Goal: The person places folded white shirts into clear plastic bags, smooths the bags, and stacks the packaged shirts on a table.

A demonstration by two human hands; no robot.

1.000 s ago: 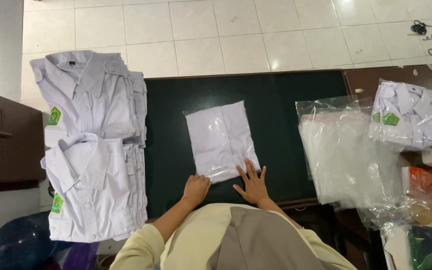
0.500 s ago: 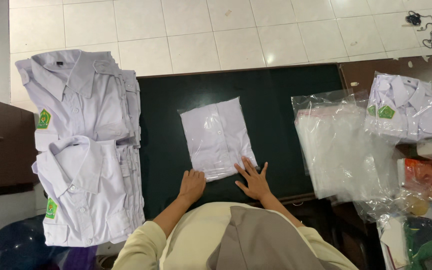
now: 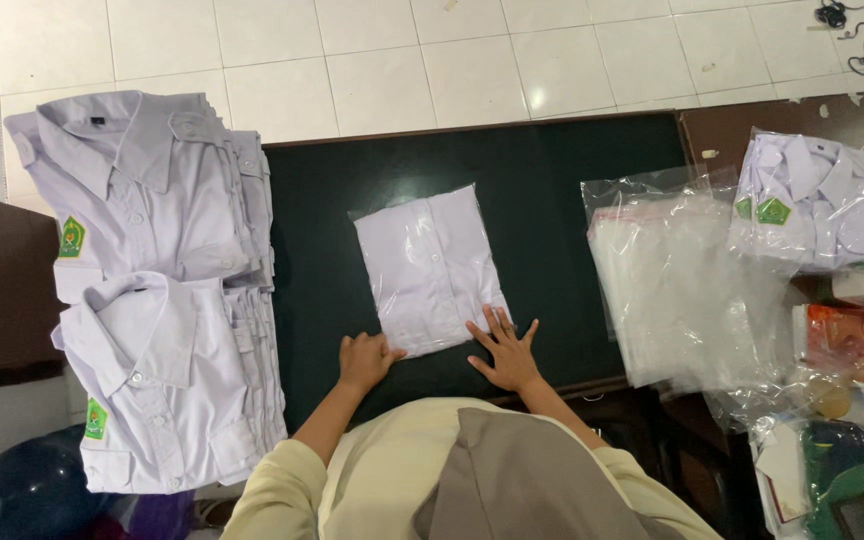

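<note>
Folded white shirt in its clear bag at frame centre on the dark table, left hand curled at its near corner, right hand flat, fingers spread, two stacks of unbagged shirts still waiting at left.

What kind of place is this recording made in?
Probably a small garment packing station. Stacks of folded white shirts lie at the left of a dark table, a pile of clear plastic bags at the right, and both hands rest on a bagged shirt.
</note>
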